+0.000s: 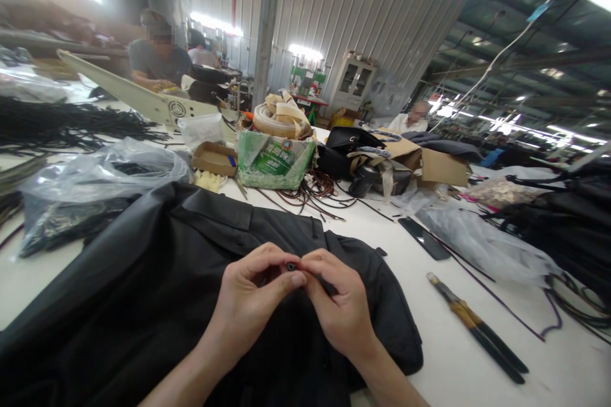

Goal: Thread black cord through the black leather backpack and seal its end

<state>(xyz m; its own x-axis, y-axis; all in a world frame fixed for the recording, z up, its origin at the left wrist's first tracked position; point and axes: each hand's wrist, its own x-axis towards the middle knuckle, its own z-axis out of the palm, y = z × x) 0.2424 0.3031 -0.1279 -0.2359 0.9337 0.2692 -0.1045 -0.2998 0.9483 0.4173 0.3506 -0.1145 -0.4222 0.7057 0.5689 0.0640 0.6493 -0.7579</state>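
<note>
A large black leather-like piece [191, 254], with flaps and seams, spreads over the white table in front of me. Above its middle my two hands meet at the fingertips. Thumb and fingers of my left hand [252, 296] pinch a tiny dark piece [291, 266] with a round end. My right hand [337, 299] has its thumb and index finger closed against the same piece from the other side. Most of that piece is hidden by the fingers, so its kind cannot be made out.
Pliers with dark handles [477, 327] and a black phone [424, 238] lie to the right. Behind the black piece stand a green tub [274, 159], a small cardboard box [214, 159] and brown cords [317, 187]. Clear bags [109, 168] lie left. Co-workers sit farther back.
</note>
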